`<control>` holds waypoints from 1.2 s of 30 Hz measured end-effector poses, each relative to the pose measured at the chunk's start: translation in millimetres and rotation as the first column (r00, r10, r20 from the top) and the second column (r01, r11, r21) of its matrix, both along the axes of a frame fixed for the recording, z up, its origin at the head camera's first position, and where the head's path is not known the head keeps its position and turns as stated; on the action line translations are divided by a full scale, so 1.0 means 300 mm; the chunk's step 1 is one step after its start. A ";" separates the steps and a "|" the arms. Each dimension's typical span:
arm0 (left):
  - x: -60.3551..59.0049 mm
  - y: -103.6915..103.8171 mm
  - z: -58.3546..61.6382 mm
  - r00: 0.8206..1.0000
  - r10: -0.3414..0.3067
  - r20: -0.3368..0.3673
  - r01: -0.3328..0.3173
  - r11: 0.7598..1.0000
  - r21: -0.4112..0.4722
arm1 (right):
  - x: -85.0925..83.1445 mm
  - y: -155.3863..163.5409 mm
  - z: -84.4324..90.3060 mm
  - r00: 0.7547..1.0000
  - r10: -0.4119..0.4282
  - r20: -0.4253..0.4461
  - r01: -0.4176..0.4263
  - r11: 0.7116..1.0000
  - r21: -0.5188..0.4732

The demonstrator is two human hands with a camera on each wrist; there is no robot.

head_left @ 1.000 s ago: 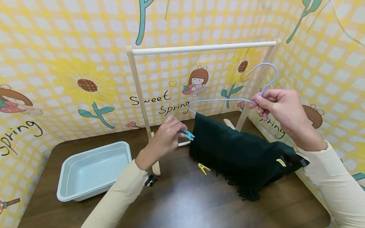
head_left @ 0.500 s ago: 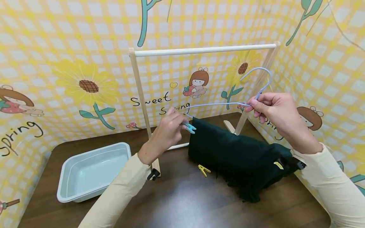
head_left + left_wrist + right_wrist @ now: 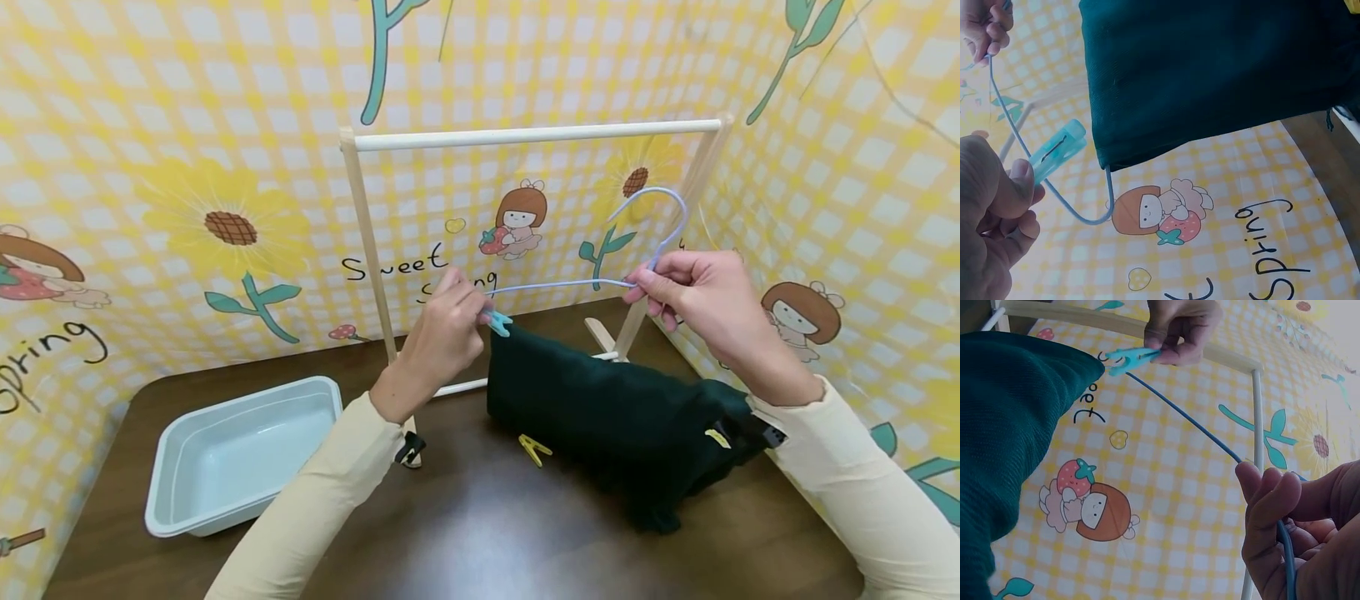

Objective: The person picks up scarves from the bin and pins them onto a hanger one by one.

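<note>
My right hand (image 3: pixel 701 304) pinches a light-blue wire hanger (image 3: pixel 558 285) at the base of its hook, holding it up. A dark green fringed cloth (image 3: pixel 592 400), maybe a scarf, drapes over the hanger's lower bar. Between thumb and fingers, my left hand (image 3: pixel 442 342) pinches a turquoise clothespin (image 3: pixel 498 322), its tips beside the cloth's upper left corner. In the left wrist view, the clothespin (image 3: pixel 1059 150) lies across the hanger's wire near its bend. From the right wrist view, the clothespin's prongs (image 3: pixel 1124 361) point at the cloth's corner; whether they touch it I cannot tell.
A yellow clothespin (image 3: pixel 535 450) lies on the brown table (image 3: pixel 465 517) in front of the cloth. The pale blue basin (image 3: pixel 243 454) stands at the left. Behind my hands rises a wooden rack with a white top rail (image 3: pixel 536 135), near the patterned backdrop.
My right hand has moved left and slightly down, carrying the hanger and cloth along. The clothespin in my left hand has risen a little and come to the cloth's upper corner.
</note>
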State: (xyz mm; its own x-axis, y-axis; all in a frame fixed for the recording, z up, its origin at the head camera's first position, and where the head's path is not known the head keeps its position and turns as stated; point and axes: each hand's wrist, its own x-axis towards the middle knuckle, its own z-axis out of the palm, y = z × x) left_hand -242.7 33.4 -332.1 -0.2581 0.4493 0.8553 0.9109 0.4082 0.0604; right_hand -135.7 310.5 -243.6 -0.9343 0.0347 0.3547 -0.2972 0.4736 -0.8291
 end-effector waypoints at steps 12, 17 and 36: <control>-0.001 0.022 -0.009 0.998 0.015 -0.057 -0.020 0.995 -0.101 | 0.006 -0.034 0.005 0.998 0.006 -0.055 -0.002 0.997 0.079; -0.003 0.022 -0.011 0.998 0.014 -0.058 -0.022 0.989 -0.145 | 0.002 -0.043 0.005 0.998 -0.007 -0.054 0.014 0.993 0.119; 0.023 0.000 -0.055 0.996 0.063 0.067 -0.050 0.982 -0.183 | -0.004 -0.086 -0.018 1.000 0.018 0.012 -0.018 0.997 0.077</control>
